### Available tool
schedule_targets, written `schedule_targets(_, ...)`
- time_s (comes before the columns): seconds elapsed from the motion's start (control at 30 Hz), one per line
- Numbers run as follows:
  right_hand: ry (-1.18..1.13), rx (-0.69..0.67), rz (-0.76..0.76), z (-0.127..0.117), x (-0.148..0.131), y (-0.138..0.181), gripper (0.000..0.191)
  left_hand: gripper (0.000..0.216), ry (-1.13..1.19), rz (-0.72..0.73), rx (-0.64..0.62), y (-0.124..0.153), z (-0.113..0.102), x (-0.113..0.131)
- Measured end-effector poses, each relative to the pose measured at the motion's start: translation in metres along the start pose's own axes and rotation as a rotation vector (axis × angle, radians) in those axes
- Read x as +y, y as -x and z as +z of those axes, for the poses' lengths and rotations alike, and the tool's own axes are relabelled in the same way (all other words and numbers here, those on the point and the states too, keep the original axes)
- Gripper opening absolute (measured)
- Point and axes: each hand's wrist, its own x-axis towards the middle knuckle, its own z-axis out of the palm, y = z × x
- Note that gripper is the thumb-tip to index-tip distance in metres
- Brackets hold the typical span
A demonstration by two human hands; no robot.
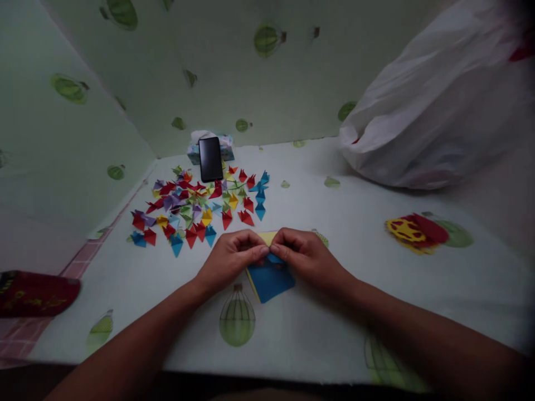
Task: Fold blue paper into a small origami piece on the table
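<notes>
My left hand (236, 253) and my right hand (303, 253) meet over the middle of the table, fingertips pinched together. Between them is a small piece of blue folded paper (273, 258), mostly hidden by my thumbs and fingers. Beneath the hands lies a stack of square paper sheets (270, 283), blue on top with yellow edges showing. Beyond it, to the left, spreads a pile of folded paper pieces (188, 200) in red, blue, yellow, green and purple, with pointed tips.
A black phone (210, 159) leans against a tissue box (226, 149) behind the pile. At the back right sits a bulky white plastic bag (413, 117). Red and yellow cut-out shapes (412, 231) lie on the right. A dark red object (39, 293) rests at the left edge.
</notes>
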Motion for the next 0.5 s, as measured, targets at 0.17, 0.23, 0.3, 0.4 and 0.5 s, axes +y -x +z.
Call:
schedule_targets(0.17,-0.136,-0.026,0.077,-0.0027,-0.0001,-0.0016,0.032,0.021,-0.047,-0.011,0.059,0.0007,-0.0011,0.0009)
schedule_targets(0.23,-0.234,-0.028,0.115,-0.0019,0.0009,-0.0021,0.032,0.022,-0.036,0.009,0.11,0.001,-0.0009,-0.0004)
schedule_targets(0.3,-0.31,-0.034,0.152,-0.0005,0.0025,-0.0026,0.029,0.023,-0.029,0.027,0.144,0.0005,-0.0009,-0.0024)
schedule_targets(0.4,-0.37,-0.037,0.185,0.001,0.0041,-0.0028,0.027,0.026,-0.014,0.037,0.146,-0.0013,-0.0012,-0.0051)
schedule_targets(0.5,-0.362,-0.06,0.186,0.0007,0.0039,-0.0029,0.026,0.024,-0.007,0.029,0.11,-0.0023,-0.0014,-0.0052)
